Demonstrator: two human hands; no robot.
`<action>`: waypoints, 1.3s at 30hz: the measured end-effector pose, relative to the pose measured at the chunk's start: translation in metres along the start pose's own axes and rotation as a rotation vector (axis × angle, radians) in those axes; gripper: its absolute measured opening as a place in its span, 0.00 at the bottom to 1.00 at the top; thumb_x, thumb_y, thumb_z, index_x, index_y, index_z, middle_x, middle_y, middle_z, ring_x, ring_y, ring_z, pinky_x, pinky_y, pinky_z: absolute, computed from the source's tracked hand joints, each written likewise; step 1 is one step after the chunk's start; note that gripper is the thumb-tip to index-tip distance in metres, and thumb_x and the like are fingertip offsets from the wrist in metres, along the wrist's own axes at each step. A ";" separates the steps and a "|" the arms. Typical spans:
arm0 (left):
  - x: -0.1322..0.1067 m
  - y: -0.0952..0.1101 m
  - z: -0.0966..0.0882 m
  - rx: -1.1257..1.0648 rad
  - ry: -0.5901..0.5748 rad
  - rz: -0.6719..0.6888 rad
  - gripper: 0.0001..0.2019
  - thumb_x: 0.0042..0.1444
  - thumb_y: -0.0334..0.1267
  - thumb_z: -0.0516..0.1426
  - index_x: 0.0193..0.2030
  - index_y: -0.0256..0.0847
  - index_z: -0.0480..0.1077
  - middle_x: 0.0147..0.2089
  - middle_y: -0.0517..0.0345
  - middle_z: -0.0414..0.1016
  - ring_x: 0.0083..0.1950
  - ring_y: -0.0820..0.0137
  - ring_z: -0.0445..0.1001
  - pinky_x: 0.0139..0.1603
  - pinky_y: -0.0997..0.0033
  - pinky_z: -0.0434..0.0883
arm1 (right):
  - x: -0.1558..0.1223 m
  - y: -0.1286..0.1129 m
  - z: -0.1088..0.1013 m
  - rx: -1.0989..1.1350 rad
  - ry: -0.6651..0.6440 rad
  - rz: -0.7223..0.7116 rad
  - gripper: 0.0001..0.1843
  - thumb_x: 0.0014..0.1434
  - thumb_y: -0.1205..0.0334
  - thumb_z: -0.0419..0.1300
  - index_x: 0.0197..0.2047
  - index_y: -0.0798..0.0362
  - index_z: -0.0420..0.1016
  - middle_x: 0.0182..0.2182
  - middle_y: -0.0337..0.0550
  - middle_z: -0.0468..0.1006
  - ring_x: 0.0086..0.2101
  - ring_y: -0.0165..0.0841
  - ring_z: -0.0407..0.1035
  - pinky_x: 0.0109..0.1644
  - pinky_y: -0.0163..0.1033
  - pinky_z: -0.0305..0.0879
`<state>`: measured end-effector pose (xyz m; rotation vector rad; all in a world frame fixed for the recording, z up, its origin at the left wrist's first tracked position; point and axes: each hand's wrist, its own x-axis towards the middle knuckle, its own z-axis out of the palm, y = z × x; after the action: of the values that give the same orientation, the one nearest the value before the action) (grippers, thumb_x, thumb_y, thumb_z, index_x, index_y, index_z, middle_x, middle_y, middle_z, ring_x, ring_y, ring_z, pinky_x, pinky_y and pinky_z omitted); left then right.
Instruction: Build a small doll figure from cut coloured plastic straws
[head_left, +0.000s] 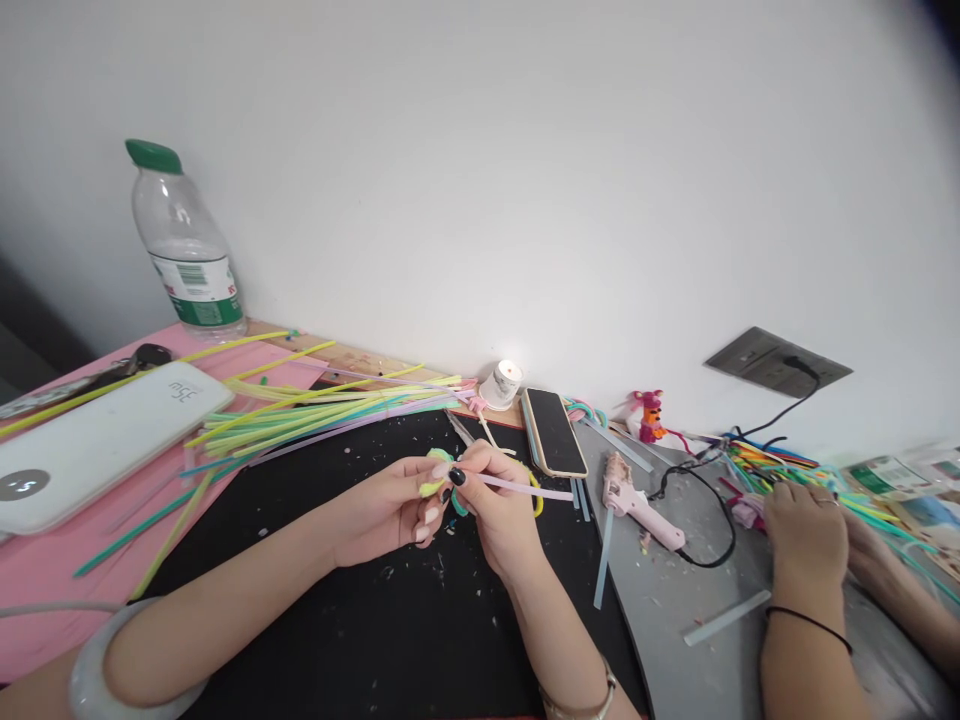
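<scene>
Over the black mat [337, 630], my left hand [397, 505] pinches a small yellow and green fuzzy piece [433, 488], apparently bent pipe cleaner. My right hand [499, 505] meets it there, its thumb and fingers closed on a lilac pipe cleaner [536, 489] whose free end points right. The fingertips of both hands touch and hide where the two pieces come together. A teal loop shows just below the fingers. Behind my right hand lie a yellow curved pipe cleaner [538, 503] and part of a pair of scissors [460, 428].
Pipe cleaners [300, 420] lie in a bundle at left, near a white power bank [112, 440] and a bottle [187, 250]. A paper cup [500, 385], phone [555, 432], corded pink glue gun [637, 505] and small figure [649, 415] stand rightward. Another person's hands [806, 530] work at far right.
</scene>
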<state>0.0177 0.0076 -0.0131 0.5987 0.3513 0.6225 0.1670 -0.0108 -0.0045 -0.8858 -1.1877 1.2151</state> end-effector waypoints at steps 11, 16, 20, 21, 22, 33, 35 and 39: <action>-0.001 -0.002 -0.001 -0.028 -0.070 0.026 0.17 0.49 0.44 0.67 0.27 0.39 0.64 0.15 0.69 0.61 0.15 0.81 0.56 0.18 0.82 0.61 | 0.001 0.002 0.003 0.198 -0.057 0.123 0.16 0.46 0.60 0.72 0.22 0.55 0.68 0.24 0.32 0.62 0.19 0.20 0.51 0.22 0.32 0.45; -0.004 -0.001 -0.001 -0.024 -0.127 -0.020 0.15 0.50 0.45 0.66 0.27 0.39 0.65 0.13 0.71 0.59 0.13 0.82 0.50 0.16 0.82 0.59 | 0.000 0.003 0.003 0.244 -0.123 0.087 0.10 0.47 0.64 0.72 0.27 0.52 0.74 0.27 0.34 0.65 0.22 0.22 0.54 0.24 0.31 0.49; -0.004 -0.002 -0.005 -0.011 -0.188 -0.078 0.15 0.49 0.44 0.67 0.25 0.38 0.66 0.12 0.71 0.57 0.12 0.82 0.50 0.16 0.82 0.58 | 0.000 0.000 0.000 0.113 -0.209 0.023 0.13 0.49 0.62 0.71 0.40 0.47 0.81 0.36 0.39 0.68 0.31 0.26 0.61 0.33 0.33 0.59; -0.004 -0.002 -0.005 -0.012 -0.194 -0.089 0.15 0.50 0.43 0.66 0.25 0.38 0.66 0.12 0.71 0.57 0.12 0.82 0.50 0.16 0.82 0.57 | 0.000 -0.001 -0.001 0.070 -0.235 0.007 0.12 0.50 0.61 0.70 0.40 0.48 0.82 0.38 0.40 0.68 0.34 0.29 0.63 0.38 0.34 0.61; -0.004 -0.002 -0.006 -0.015 -0.193 -0.097 0.15 0.52 0.42 0.65 0.24 0.38 0.66 0.12 0.71 0.56 0.12 0.82 0.49 0.15 0.82 0.56 | 0.000 -0.002 -0.001 0.036 -0.255 -0.005 0.09 0.52 0.61 0.69 0.39 0.48 0.83 0.39 0.42 0.69 0.38 0.31 0.64 0.42 0.36 0.62; -0.003 -0.001 -0.002 0.044 -0.117 -0.135 0.20 0.50 0.46 0.65 0.20 0.41 0.60 0.10 0.73 0.48 0.13 0.79 0.49 0.17 0.79 0.58 | -0.003 -0.001 -0.001 0.046 -0.224 0.015 0.07 0.54 0.61 0.67 0.38 0.45 0.83 0.42 0.43 0.69 0.43 0.34 0.67 0.49 0.40 0.64; -0.003 -0.001 -0.002 0.061 -0.116 -0.152 0.22 0.49 0.48 0.65 0.19 0.40 0.59 0.09 0.72 0.49 0.12 0.79 0.49 0.16 0.78 0.58 | -0.003 -0.001 0.000 0.050 -0.242 0.029 0.09 0.55 0.62 0.66 0.41 0.45 0.83 0.44 0.44 0.70 0.44 0.35 0.67 0.50 0.41 0.64; -0.004 0.000 -0.002 0.118 -0.127 -0.202 0.25 0.47 0.50 0.66 0.15 0.41 0.57 0.08 0.71 0.47 0.11 0.79 0.50 0.15 0.77 0.55 | -0.003 -0.002 0.002 0.066 -0.287 0.020 0.08 0.56 0.63 0.66 0.40 0.44 0.83 0.42 0.45 0.72 0.45 0.35 0.68 0.52 0.42 0.64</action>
<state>0.0139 0.0060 -0.0137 0.7024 0.3257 0.3701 0.1659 -0.0145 -0.0028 -0.6911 -1.3596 1.4238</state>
